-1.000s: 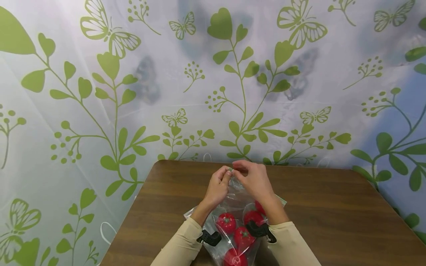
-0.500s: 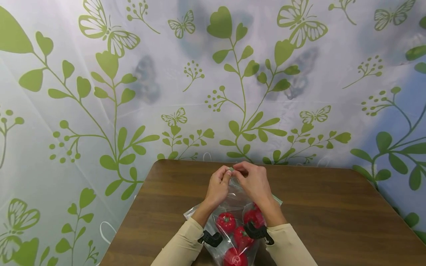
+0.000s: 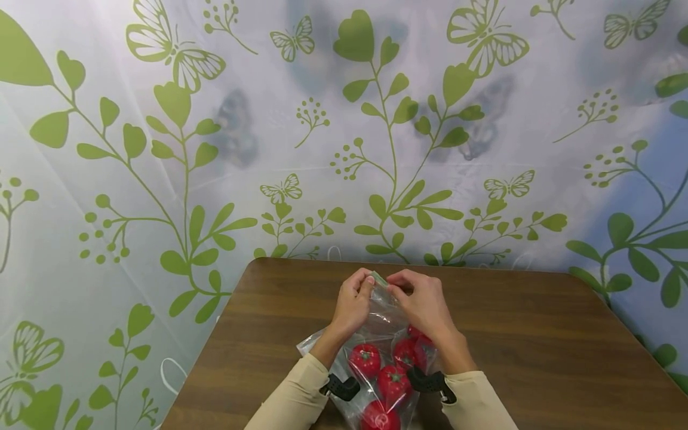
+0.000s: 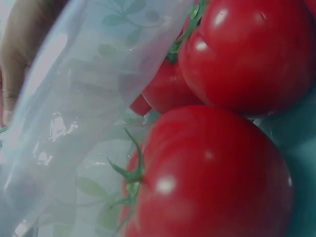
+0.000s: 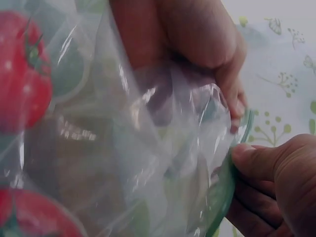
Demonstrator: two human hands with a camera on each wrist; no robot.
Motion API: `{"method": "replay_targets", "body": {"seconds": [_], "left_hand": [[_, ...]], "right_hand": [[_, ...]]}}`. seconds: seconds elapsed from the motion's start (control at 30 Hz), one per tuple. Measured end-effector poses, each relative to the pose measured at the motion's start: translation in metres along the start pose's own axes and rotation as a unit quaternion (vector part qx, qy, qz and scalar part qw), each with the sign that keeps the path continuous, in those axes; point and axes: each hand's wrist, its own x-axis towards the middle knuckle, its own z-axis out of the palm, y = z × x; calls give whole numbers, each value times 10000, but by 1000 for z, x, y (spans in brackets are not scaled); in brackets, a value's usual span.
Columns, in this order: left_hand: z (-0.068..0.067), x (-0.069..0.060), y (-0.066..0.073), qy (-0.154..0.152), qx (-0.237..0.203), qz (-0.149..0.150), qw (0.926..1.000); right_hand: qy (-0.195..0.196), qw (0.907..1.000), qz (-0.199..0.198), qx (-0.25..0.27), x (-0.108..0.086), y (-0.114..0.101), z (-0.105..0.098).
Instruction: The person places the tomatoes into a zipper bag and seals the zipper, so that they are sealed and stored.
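A clear plastic zip bag (image 3: 383, 307) with a green-edged opening lies on the table, holding several red tomatoes (image 3: 395, 382) with green stems. At the far end of the bag, my left hand (image 3: 352, 303) pinches the green zip edge (image 3: 379, 278) between thumb and finger. Just to its right, my right hand (image 3: 426, 303) pinches the same edge. The right wrist view shows the right thumb (image 5: 254, 157) on the green strip, with the left hand (image 5: 202, 34) above. Close up in the left wrist view, a tomato (image 4: 212, 173) sits beneath the clear film.
The brown wooden table (image 3: 537, 334) extends on both sides of the bag. Behind it hangs a pale curtain (image 3: 322, 149) printed with green leaves and butterflies. Black wrist mounts (image 3: 343, 387) sit over the bag. A white loop (image 3: 173, 375) hangs beside the table's left edge.
My right hand has moved right along the zip edge, away from the left hand, so more green strip shows between them. The left hand has stayed in place.
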Motion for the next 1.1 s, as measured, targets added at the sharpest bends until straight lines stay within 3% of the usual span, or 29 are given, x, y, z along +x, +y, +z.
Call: {"method": "replay_targets", "body": {"seconds": [0.63, 1.1], "left_hand": [[1, 2, 2, -45, 57, 91, 9999], [-2, 8, -3, -40, -35, 172, 9998]], "right_hand": [[-525, 9975, 440, -200, -21, 36, -22], [-617, 9953, 675, -326, -30, 51, -33]]}}
